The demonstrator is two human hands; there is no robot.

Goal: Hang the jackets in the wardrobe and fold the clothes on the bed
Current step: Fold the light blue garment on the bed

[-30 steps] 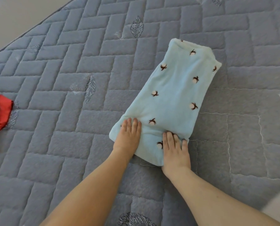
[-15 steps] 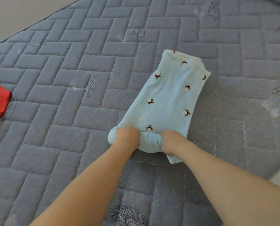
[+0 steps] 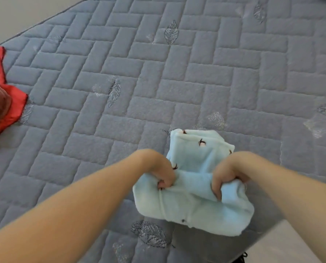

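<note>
While no wardrobe or jackets show in this view, the folding half of the job looks to be under way: a pale blue garment (image 3: 194,186) with small dark sprigs is already doubled into a compact bundle near the front edge of the bed (image 3: 158,82), its far end lying on the grey quilted cover and its near end raised off it. I judge this piece close to finished, needing perhaps one last fold or a move to a pile. At the left edge of the bed lies a red cloth (image 3: 8,99) in a loose, unfolded heap, well apart from the blue one, so at least that item seems left to do; how the hanging stands cannot be told. Both forearms reach in from below and converge on the bundle. The left hand (image 3: 161,173) is bent down at the wrist, knuckles up, its fingers curled under and clenched on the left side of a rolled fold. The right hand (image 3: 224,177) mirrors it on the right side, fingers hooked over the fold and thumb tucked into the fabric, gripping it. The two hands sit near each other with a stretch of the roll between them, and the cloth below them hangs slack toward the edge.
</note>
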